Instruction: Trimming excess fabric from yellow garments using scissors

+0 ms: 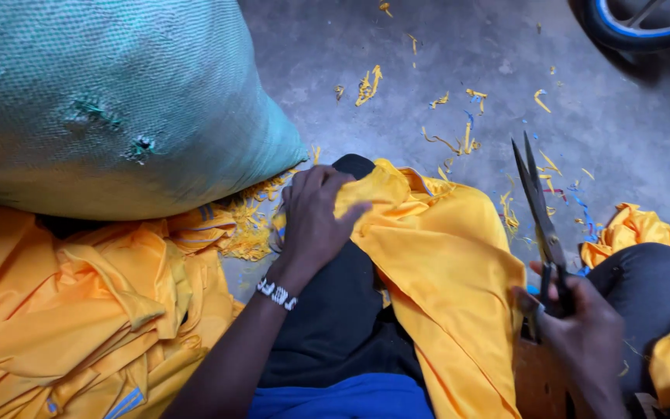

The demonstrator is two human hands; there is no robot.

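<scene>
At far left, a large green woven-plastic sack (110,101) rests on a pile of folded orange-yellow fabric pieces (79,310). Just right of these, the left hand (312,217) is clenched on the upper edge of an orange-yellow shiny cloth (443,271) draped over the person's dark-trousered knee (343,310). The cloth appears light, soft and slippery; a firm pinch at a hem or folded edge should hold best. Further right, the right hand (583,334) grips the handles of long dark metal scissors (540,217), blades nearly closed, pointing up. Orange and blue fabric scraps (467,132) litter the grey concrete floor (622,109).
</scene>
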